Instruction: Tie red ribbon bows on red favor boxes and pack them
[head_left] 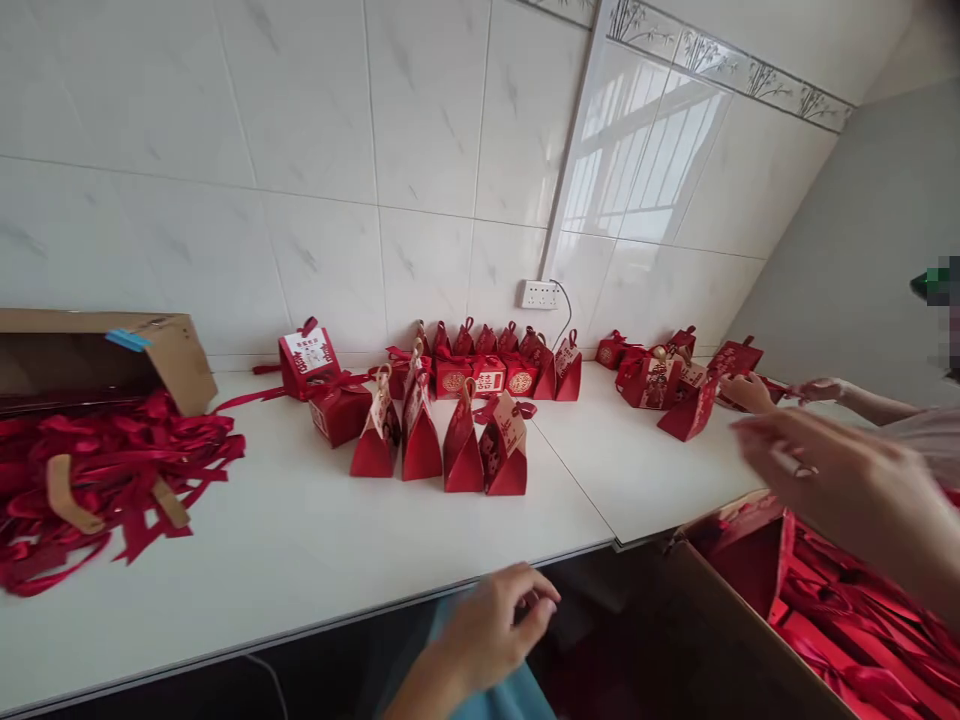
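Low in front of the counter edge, my left hand (495, 625) hangs with curled fingers apart and nothing between them. My right hand (840, 480), wearing a ring and blurred by motion, reaches over the near right side; its fingertips are smeared. Beneath it stands an open carton (727, 600) full of red boxes and ribbons (862, 620). Red triangular gift boxes (463, 455) stand upright in a short row mid-counter, left of my right hand. A tighter group of red boxes (487, 378) is behind them against the wall.
On the left, a brown cardboard box (180, 360) lies by a pile of red ribbons (127, 460). More red boxes (651, 385) stand at the right, where another person's hands (750, 392) work. A socket (540, 294) with a cable is on the wall. The counter (300, 560) has a seam.
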